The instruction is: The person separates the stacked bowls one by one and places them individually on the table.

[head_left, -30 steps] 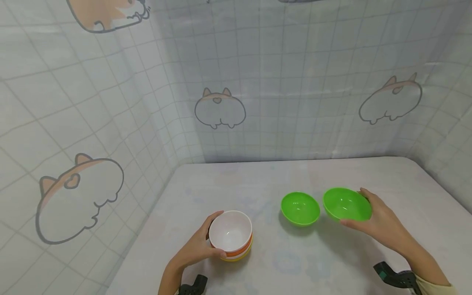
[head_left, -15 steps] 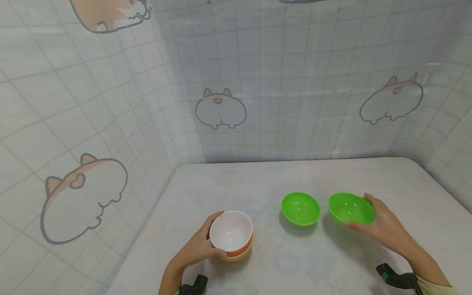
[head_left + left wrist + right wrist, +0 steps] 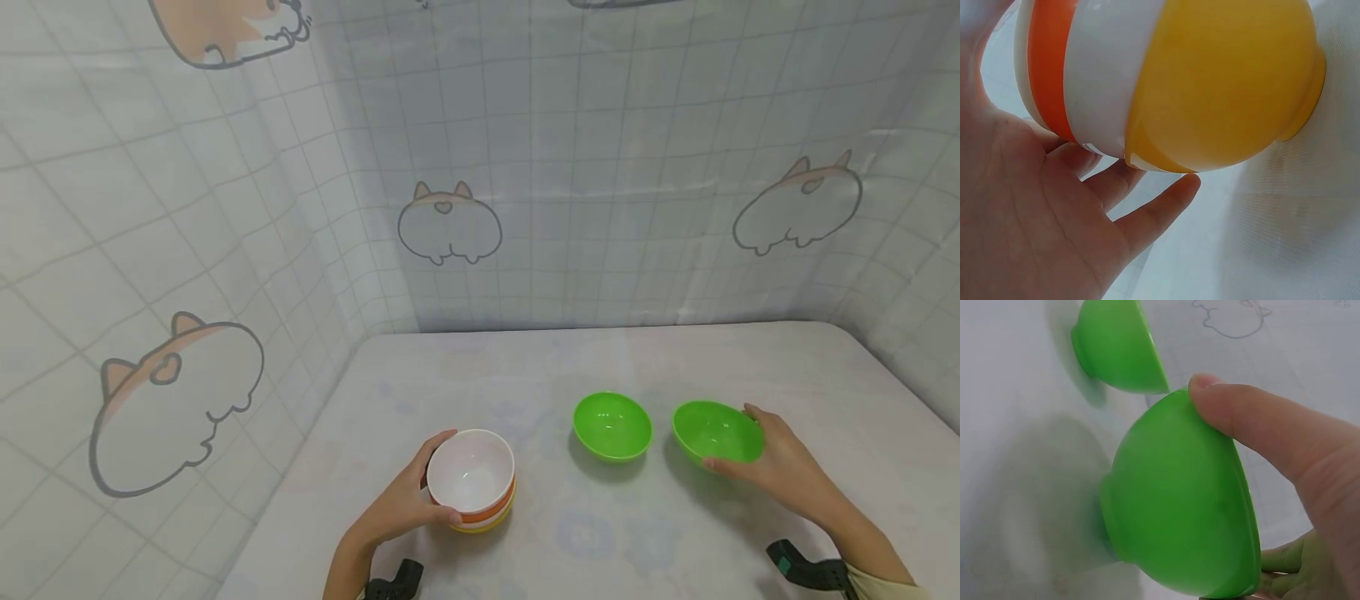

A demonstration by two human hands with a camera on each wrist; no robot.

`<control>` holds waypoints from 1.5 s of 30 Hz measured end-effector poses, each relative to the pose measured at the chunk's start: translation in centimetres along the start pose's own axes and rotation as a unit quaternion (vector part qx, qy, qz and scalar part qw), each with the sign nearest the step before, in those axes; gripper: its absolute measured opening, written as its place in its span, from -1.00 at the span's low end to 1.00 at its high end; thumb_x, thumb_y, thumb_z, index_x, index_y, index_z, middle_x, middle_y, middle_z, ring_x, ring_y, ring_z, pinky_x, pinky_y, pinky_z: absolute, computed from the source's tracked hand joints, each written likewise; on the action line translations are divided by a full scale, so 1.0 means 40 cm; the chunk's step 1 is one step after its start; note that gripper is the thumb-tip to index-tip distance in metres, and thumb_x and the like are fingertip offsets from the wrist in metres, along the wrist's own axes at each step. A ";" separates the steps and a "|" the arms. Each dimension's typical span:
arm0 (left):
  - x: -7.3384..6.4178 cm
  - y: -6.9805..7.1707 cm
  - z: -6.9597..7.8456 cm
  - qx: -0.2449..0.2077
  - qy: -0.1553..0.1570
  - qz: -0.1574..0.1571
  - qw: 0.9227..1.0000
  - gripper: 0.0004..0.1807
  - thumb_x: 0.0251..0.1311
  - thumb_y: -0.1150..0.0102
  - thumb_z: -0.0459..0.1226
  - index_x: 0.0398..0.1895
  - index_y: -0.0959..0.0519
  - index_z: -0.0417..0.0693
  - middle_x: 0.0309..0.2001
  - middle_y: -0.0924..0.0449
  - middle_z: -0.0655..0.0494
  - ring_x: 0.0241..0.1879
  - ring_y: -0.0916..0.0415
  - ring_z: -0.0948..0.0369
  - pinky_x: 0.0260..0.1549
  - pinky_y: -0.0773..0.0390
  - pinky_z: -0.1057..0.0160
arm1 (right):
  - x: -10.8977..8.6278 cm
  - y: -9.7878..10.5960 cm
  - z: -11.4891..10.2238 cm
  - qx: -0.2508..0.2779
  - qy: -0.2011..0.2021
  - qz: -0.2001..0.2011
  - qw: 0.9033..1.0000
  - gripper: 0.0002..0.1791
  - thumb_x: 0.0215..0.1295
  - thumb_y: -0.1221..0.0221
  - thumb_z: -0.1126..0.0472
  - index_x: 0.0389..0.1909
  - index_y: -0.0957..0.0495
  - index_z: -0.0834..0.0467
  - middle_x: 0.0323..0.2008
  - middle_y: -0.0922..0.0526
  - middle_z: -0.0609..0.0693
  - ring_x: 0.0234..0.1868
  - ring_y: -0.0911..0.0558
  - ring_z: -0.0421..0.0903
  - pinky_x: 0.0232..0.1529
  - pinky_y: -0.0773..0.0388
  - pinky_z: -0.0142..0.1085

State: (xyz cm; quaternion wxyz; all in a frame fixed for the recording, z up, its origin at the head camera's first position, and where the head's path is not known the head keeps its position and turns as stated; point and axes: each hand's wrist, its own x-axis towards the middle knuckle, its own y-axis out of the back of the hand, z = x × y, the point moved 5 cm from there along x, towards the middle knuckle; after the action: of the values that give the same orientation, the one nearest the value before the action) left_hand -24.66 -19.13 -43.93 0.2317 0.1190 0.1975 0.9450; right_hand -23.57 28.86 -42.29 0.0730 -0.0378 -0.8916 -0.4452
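Observation:
My left hand (image 3: 408, 496) grips the side of a stack of nested bowls (image 3: 471, 471), fingers behind and thumb in front. The top bowl has a white inside; below its rim show an orange band, a white one and, in the left wrist view, a large yellow bowl (image 3: 1229, 81) at the bottom, its foot on the table. On the right, my right hand (image 3: 780, 458) holds a green bowl (image 3: 716, 432) by its rim, thumb nearest me. Whether this bowl's foot touches the table I cannot tell. Just left of it stands another green bowl (image 3: 612, 427), untouched and upright.
A pale cloth covers the table (image 3: 585, 533). White gridded sheeting (image 3: 555, 250) with cartoon dogs rises behind the table and on both sides. Black wrist mounts (image 3: 810, 571) sit on both forearms.
My right hand has brought its green bowl down and slightly rightward, nearer the table. The left hand, the stack and the other green bowl have stayed in place.

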 end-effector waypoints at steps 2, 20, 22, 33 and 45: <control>0.001 0.000 0.001 0.002 0.000 0.002 1.000 0.12 -0.19 -0.58 -0.24 0.46 -0.09 0.28 0.34 -0.24 0.10 0.22 -0.33 0.11 0.14 -0.34 0.10 | 0.002 -0.003 0.003 0.001 -0.002 -0.002 1.000 0.24 0.00 -0.42 -0.10 0.29 0.09 0.70 0.12 -0.15 0.67 0.07 -0.28 0.52 -0.05 -0.31 0.38; 0.003 -0.004 0.004 -0.007 0.000 -0.001 1.000 0.14 -0.17 -0.57 -0.24 0.50 -0.05 0.03 0.34 -0.24 0.06 0.22 -0.33 0.08 0.13 -0.36 0.17 | 0.011 -0.022 0.023 0.007 0.004 -0.003 1.000 0.23 -0.01 -0.43 -0.09 0.28 0.08 0.67 0.11 -0.15 0.63 0.07 -0.28 0.49 -0.06 -0.30 0.37; 0.004 -0.005 0.005 -0.007 0.001 0.000 1.000 0.15 -0.18 -0.57 -0.24 0.50 -0.05 0.02 0.34 -0.24 0.06 0.22 -0.33 0.08 0.12 -0.36 0.17 | 0.010 -0.023 0.022 0.010 0.007 -0.004 1.000 0.23 -0.01 -0.44 -0.08 0.28 0.08 0.67 0.11 -0.15 0.63 0.07 -0.27 0.48 -0.05 -0.30 0.37; 0.005 -0.007 0.003 -0.008 -0.001 0.000 1.000 0.15 -0.18 -0.57 -0.26 0.50 -0.05 0.06 0.35 -0.23 0.04 0.21 -0.33 0.07 0.11 -0.37 0.18 | 0.008 -0.026 0.020 0.019 0.024 0.005 1.000 0.24 -0.11 -0.49 0.02 0.28 0.09 0.65 0.11 -0.14 0.61 0.07 -0.27 0.46 -0.04 -0.29 0.34; 0.008 -0.013 0.001 -0.012 -0.001 -0.003 1.000 0.14 -0.16 -0.56 -0.28 0.50 -0.04 0.04 0.35 -0.23 0.02 0.22 -0.33 0.07 0.11 -0.37 0.18 | 0.005 -0.027 0.021 0.024 0.023 -0.009 0.999 0.26 -0.09 -0.47 0.00 0.30 0.14 0.65 0.12 -0.12 0.61 0.08 -0.26 0.46 -0.04 -0.29 0.35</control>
State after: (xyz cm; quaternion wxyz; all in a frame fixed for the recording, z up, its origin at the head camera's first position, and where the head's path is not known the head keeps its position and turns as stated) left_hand -24.72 -18.57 -44.08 0.2358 0.1161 0.1863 0.9467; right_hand -24.00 28.90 -43.60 0.0908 -0.0179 -0.9002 -0.4255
